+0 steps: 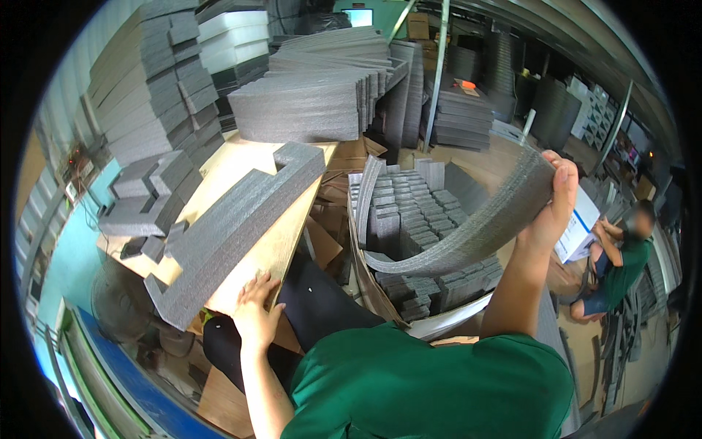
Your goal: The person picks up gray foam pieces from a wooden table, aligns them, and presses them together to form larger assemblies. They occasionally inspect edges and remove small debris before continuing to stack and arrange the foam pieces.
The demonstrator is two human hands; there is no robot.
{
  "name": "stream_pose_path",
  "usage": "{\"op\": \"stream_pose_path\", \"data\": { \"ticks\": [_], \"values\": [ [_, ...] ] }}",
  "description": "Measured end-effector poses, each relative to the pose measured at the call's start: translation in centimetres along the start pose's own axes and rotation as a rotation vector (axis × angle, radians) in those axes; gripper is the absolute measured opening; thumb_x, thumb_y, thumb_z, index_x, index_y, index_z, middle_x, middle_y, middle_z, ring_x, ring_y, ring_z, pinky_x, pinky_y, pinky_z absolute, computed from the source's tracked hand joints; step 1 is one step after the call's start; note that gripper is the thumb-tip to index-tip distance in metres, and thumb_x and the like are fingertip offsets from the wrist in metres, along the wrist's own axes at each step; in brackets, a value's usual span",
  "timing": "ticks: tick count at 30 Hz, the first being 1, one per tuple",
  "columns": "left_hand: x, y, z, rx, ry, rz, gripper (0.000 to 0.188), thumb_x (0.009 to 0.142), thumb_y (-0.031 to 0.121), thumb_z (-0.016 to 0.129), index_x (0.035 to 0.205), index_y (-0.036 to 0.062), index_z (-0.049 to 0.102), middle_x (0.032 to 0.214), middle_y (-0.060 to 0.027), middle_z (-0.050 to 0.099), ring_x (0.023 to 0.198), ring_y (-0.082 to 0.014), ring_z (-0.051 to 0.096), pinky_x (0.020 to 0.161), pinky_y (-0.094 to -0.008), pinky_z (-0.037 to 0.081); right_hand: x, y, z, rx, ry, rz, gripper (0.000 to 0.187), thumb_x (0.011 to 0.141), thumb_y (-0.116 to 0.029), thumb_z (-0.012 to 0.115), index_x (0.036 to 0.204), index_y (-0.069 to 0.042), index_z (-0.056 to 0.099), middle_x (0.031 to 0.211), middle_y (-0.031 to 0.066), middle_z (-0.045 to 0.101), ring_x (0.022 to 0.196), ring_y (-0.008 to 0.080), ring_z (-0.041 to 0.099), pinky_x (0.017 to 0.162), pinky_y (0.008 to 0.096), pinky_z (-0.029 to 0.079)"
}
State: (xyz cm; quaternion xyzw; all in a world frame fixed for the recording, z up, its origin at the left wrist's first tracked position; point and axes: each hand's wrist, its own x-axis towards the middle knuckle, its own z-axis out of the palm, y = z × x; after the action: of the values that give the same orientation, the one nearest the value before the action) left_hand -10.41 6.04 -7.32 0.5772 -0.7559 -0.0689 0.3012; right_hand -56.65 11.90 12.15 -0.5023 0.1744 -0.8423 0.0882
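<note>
"Where is the grey foam strip (482, 234)?"

"Up in the right hand (553, 196), curving down over the box (373, 293) of small foam blocks (417, 219). I can't tell whether its low end touches them."

"And the fingers there?"

"Clamped on the strip's upper end."

"What about the left hand (256, 309)?"

"It rests at the near edge of the tabletop (272, 249), fingers slightly apart, beside the notched foam piece (234, 230)."

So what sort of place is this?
Likely a foam workshop or small factory: a tall stack of grey foam blocks, rows of small grey foam pieces, and a pale wooden worktable.
</note>
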Motion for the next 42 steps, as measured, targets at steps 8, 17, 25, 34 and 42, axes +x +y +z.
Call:
{"op": "stream_pose_path", "data": {
  "ticks": [8, 17, 25, 34, 42],
  "values": [
    [0.0, 0.5, -0.1, 0.024, -0.021, 0.018, 0.055, 0.08, 0.01, 0.082, 0.134, 0.0163, 0.071, 0.152, -0.0067, 0.062, 0.147, -0.0337, 0.05, 0.128, -0.0498, 0.029, -0.6, 2.6, -1.6, -0.113, 0.09, 0.034, 0.018, 0.108, -0.022, 0.062, 0.108, -0.003, 0.062, 0.116, 0.0115, 0.07, 0.107, 0.0172, 0.063, 0.099, 0.0321, 0.05],
    [0.4, 1.0, -0.8, 0.052, -0.127, -0.022, 0.055, 0.087, 0.018, 0.077, 0.141, 0.0159, 0.066, 0.156, -0.008, 0.057, 0.151, -0.032, 0.045, 0.128, -0.0505, 0.028, -0.4, 3.7, -8.9, -0.21, 0.269, 0.176, 0.039, 0.11, -0.033, 0.055, 0.135, -0.004, 0.063, 0.126, 0.0087, 0.068, 0.117, 0.0227, 0.064, 0.106, 0.0407, 0.05],
    [-0.4, -1.1, 0.6, 0.104, -0.061, 0.068, 0.052, 0.088, 0.023, 0.077, 0.139, 0.0232, 0.067, 0.157, -0.0037, 0.056, 0.152, -0.0275, 0.043, 0.128, -0.0506, 0.031, -0.5, 4.8, -13.6, -0.421, 0.307, 0.294, 0.068, 0.109, -0.045, 0.052, 0.155, 0.006, 0.044, 0.158, 0.0225, 0.048, 0.139, 0.0402, 0.053, 0.116, 0.0568, 0.045],
    [-0.9, -0.8, 0.9, 0.13, -0.121, 0.017, 0.053, 0.093, 0.027, 0.073, 0.145, 0.029, 0.063, 0.163, -0.0008, 0.049, 0.157, -0.0266, 0.035, 0.132, -0.05, 0.024, -9.4, 14.3, -1.1, -0.363, -0.056, 0.512, 0.069, 0.109, -0.045, 0.052, 0.155, 0.006, 0.044, 0.158, 0.0225, 0.048, 0.139, 0.04, 0.053, 0.116, 0.0562, 0.045],
    [-1.2, -0.7, 1.0, 0.147, -0.09, 0.04, 0.051, 0.095, 0.027, 0.071, 0.146, 0.03, 0.063, 0.163, -0.0007, 0.049, 0.156, -0.0247, 0.036, 0.132, -0.0493, 0.024, -14.7, 15.7, 8.3, -0.164, -0.253, 0.666, 0.07, 0.109, -0.046, 0.052, 0.155, 0.006, 0.043, 0.158, 0.0225, 0.048, 0.139, 0.0397, 0.053, 0.117, 0.0557, 0.045]
  ]
}}
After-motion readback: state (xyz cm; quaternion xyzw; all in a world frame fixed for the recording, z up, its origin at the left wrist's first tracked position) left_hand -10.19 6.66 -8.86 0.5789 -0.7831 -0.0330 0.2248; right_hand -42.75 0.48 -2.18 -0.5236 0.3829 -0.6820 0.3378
